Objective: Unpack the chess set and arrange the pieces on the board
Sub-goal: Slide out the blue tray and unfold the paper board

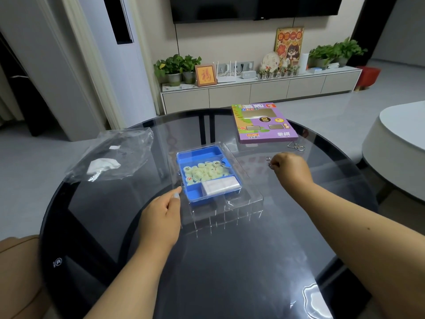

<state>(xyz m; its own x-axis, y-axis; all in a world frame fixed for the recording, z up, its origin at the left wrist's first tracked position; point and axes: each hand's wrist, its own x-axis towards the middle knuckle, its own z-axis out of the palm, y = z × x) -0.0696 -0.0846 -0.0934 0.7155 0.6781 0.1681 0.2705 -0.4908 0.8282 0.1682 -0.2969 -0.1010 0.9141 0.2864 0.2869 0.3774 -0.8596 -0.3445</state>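
A blue plastic tray (197, 155) sits inside a clear plastic shell (243, 201) in the middle of the round glass table. Its middle compartment holds several pale round chess pieces (203, 172), and a folded white packet (219, 186) lies in the near compartment. My left hand (162, 217) rests at the tray's near-left corner, thumb and finger touching the clear shell's edge. To the right of the tray my right hand (291, 170) is closed on a small metal wire ring puzzle (269, 161) held just above the glass.
The purple game box (264, 123) lies at the far side of the table, with another wire puzzle (296, 146) in front of it. A crumpled clear plastic bag (112, 155) lies at the left. The round table's dark rim (53, 226) curves around; a white sofa stands to the right.
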